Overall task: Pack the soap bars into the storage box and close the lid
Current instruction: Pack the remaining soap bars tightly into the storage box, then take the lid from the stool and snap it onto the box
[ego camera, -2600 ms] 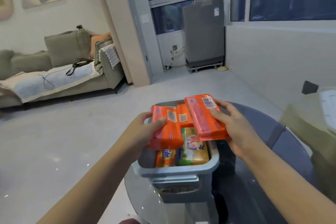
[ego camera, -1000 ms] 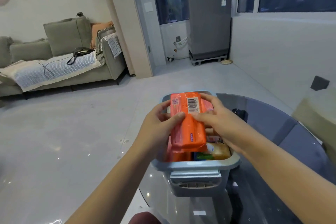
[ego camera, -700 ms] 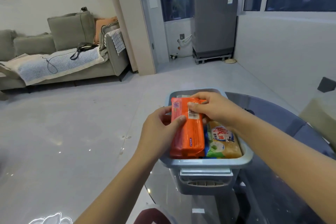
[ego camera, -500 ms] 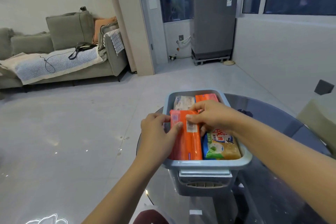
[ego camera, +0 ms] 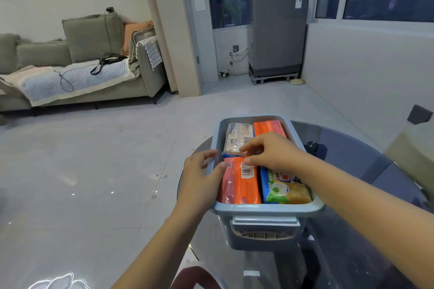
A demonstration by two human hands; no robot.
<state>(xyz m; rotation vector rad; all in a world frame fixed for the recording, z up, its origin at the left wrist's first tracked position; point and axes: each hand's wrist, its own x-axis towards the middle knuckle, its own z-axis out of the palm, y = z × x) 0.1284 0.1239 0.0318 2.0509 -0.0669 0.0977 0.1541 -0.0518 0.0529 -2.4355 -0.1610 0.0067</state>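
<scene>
A pale blue storage box (ego camera: 267, 209) stands on a round dark glass table, with no lid on it. Inside lie wrapped soap bars: an orange bar (ego camera: 246, 183) at the near left, a yellow bar in a blue-green wrapper (ego camera: 285, 189) at the near right, a white bar (ego camera: 238, 137) and another orange bar (ego camera: 269, 127) at the far end. My left hand (ego camera: 202, 180) rests on the box's left rim with its thumb on the near orange bar. My right hand (ego camera: 272, 151) reaches over the box, its fingertips pressing on that bar's far end.
The glass table (ego camera: 366, 195) extends to the right and toward me. A beige object (ego camera: 418, 159) sits at its right edge. Beyond lie a tiled floor, a grey sofa (ego camera: 77, 70) at the left and a covered appliance (ego camera: 278, 30) by the window.
The orange bar that both hands held above the box has gone down into the near left of the box and lies flat. Both hands have lowered with it.
</scene>
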